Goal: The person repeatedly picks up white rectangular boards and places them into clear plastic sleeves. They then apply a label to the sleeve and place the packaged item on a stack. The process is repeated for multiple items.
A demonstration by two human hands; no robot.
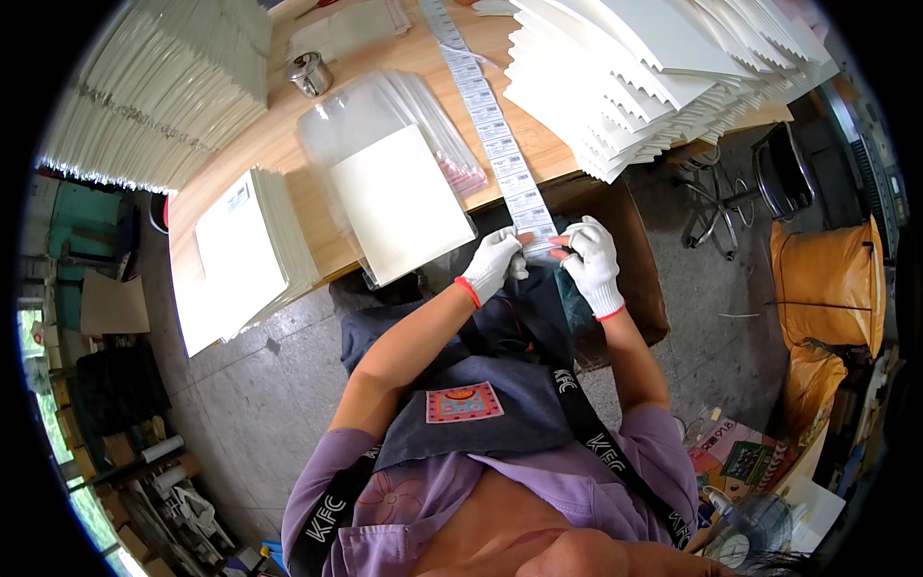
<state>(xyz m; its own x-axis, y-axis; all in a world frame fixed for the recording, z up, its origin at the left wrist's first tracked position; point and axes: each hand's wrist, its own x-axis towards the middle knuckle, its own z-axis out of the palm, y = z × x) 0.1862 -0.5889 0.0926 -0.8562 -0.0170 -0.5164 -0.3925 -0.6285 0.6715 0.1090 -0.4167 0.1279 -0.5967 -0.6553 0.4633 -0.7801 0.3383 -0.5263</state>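
A long strip of printed labels (510, 163) runs down the wooden table and hangs over its near edge. At its near end, my left hand (494, 263) pinches the left side of the strip. My right hand (592, 260) is closed at the opposite side, thumb and forefinger against the labels. Both hands wear white knit gloves with red cuffs, and some bare fingertips show. Just left of the strip, a cream-coloured board (399, 204) lies on a stack of clear plastic sleeves (404, 96), its corner near my left hand.
A pile of white boards (240, 260), the top one bearing a label, overhangs the table (284, 144) at left. Tall stacks of sleeved boards (163, 87) and white boards (615, 77) flank the far side. A metal tin (310, 75) stands between. A cardboard box (630, 250) sits below.
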